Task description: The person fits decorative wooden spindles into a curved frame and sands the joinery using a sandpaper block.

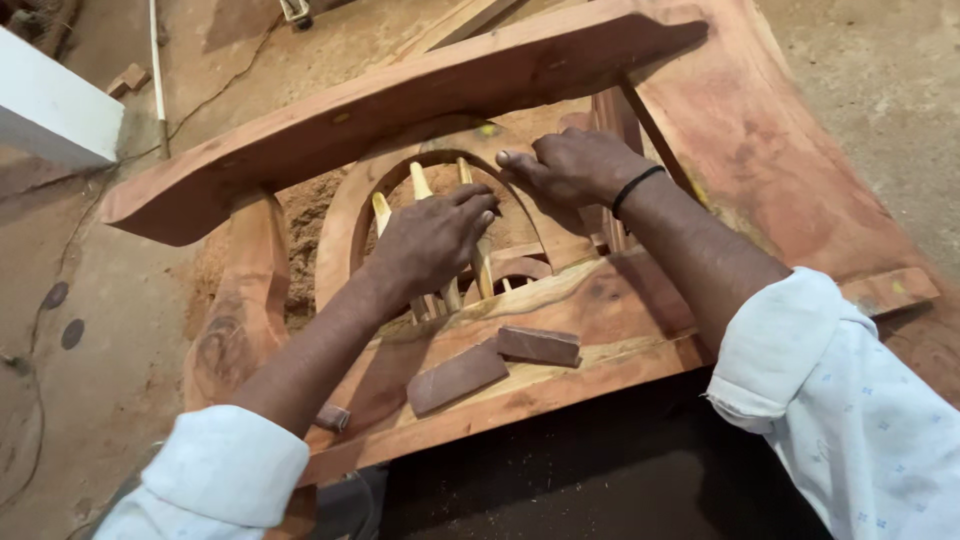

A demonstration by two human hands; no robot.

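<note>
Left hand (432, 240) clenched around pale spindles (418, 182), hiding their middles; right hand (570, 165) presses the wooden arch (340, 215), grasping nothing; its palm unseen.

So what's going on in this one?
A person is working on a carved wooden frame with an arched opening. The left hand rests on pale wooden slats standing in the arch, while the right hand presses on the arch's rim. Two small flat blocks lie loose on the lower rail, and sawdust is piled behind.
</note>
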